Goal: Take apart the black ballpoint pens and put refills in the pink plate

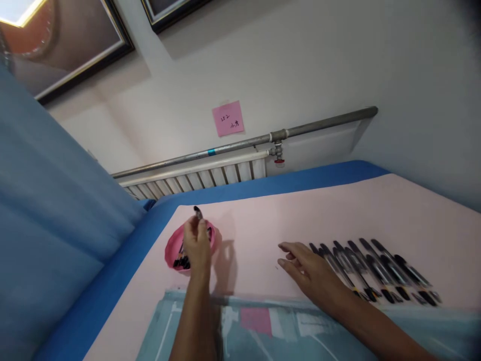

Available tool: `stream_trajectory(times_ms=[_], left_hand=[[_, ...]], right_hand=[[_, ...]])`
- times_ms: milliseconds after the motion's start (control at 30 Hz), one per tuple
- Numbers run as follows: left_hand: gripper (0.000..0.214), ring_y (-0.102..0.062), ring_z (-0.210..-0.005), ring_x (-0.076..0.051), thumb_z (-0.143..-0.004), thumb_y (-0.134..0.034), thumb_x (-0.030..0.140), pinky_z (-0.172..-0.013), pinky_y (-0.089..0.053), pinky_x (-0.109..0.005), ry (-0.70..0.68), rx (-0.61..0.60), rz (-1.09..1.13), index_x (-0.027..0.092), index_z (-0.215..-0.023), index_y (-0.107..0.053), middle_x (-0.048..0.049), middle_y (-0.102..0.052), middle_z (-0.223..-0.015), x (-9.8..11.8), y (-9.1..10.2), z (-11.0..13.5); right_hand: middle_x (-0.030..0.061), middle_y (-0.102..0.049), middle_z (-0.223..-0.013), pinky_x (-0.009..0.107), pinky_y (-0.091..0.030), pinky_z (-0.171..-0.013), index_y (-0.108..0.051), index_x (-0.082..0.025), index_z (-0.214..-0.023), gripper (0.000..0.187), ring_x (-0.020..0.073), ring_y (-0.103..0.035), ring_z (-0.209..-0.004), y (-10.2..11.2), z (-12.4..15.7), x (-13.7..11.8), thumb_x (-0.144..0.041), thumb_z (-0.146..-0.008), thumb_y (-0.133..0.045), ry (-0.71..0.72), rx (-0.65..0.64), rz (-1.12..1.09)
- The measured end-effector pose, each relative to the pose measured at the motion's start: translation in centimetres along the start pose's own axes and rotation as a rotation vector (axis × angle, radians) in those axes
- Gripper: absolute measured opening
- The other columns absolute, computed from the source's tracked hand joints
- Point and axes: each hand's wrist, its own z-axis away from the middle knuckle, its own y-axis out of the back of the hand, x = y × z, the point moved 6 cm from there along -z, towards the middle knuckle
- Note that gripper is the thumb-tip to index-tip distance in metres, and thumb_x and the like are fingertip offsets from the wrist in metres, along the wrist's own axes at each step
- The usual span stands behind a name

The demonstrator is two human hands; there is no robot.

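Above the pink bowl, my left hand is closed on a small black-ended pen piece, whose dark tip points up; the rest is hidden by the fingers. Several dark pen parts lie inside the bowl. My right hand hovers over the pink sheet with its fingers apart and nothing between them. Close to its right side lie black-and-clear pens in a slanted row, slightly blurred. Short black and yellow pieces sit at their near ends.
A pink sheet covers the blue-edged table. A bluish translucent cover spans the near side. Blue curtain hangs at left. Behind the table are a radiator, a metal pipe and a red-handled valve.
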Motion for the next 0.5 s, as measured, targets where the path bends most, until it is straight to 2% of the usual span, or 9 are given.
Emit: stream_trajectory(times_ms=[67,133,200,300,500], left_hand=[[0.026,-0.058,-0.088,-0.015,-0.08,-0.044,0.035,-0.075,-0.044,-0.026,-0.073,0.092,-0.306,0.022,-0.101,-0.055,-0.0038,-0.062,-0.099,-0.8,2.1,-1.7],[0.026,-0.059,-0.087,-0.016,-0.081,-0.042,0.033,-0.074,-0.044,-0.027,-0.038,0.033,-0.632,0.022,-0.1,-0.056,-0.004,-0.064,-0.097,-2.3,2.6,-2.8],[0.025,-0.06,-0.085,-0.019,-0.08,-0.044,0.03,-0.072,-0.044,-0.029,0.016,-0.062,-0.836,0.021,-0.097,-0.059,-0.0054,-0.065,-0.092,-3.8,2.5,-3.3],[0.024,-0.06,-0.086,-0.024,-0.077,-0.049,0.03,-0.072,-0.043,-0.033,0.054,-0.145,-0.925,0.018,-0.093,-0.062,-0.0088,-0.067,-0.089,-5.1,2.0,-3.3],[0.029,-0.058,-0.088,-0.032,-0.076,-0.049,0.027,-0.072,-0.043,-0.041,0.106,-0.234,-1.043,0.012,-0.097,-0.062,-0.0158,-0.065,-0.091,-6.0,1.7,-3.1]], right_hand=[[0.0103,-0.059,-0.094,0.031,-0.049,-0.065,-0.055,-0.016,-0.102,0.028,0.0184,-0.059,-0.079,-0.4,0.1,-0.1,-0.032,-0.083,-0.042,0.02,-0.042,0.004],[0.0097,-0.059,-0.092,0.031,-0.048,-0.065,-0.055,-0.016,-0.102,0.027,0.0177,-0.058,-0.077,-0.6,0.3,-0.3,-0.03,-0.084,-0.041,0.04,-0.059,0.008],[0.009,-0.06,-0.09,0.03,-0.048,-0.064,-0.055,-0.017,-0.101,0.025,0.0173,-0.058,-0.076,-0.4,0.2,-0.4,-0.029,-0.083,-0.042,0.045,-0.045,0.013],[0.0081,-0.06,-0.087,0.029,-0.047,-0.063,-0.057,-0.016,-0.097,0.024,0.0164,-0.058,-0.073,1.0,-0.1,-0.3,-0.027,-0.082,-0.042,0.015,0.018,0.028],[0.0063,-0.062,-0.088,0.028,-0.044,-0.072,-0.058,-0.017,-0.092,0.021,0.0157,-0.058,-0.077,5.9,-1.0,1.5,-0.024,-0.08,-0.043,-0.078,0.251,0.154]])
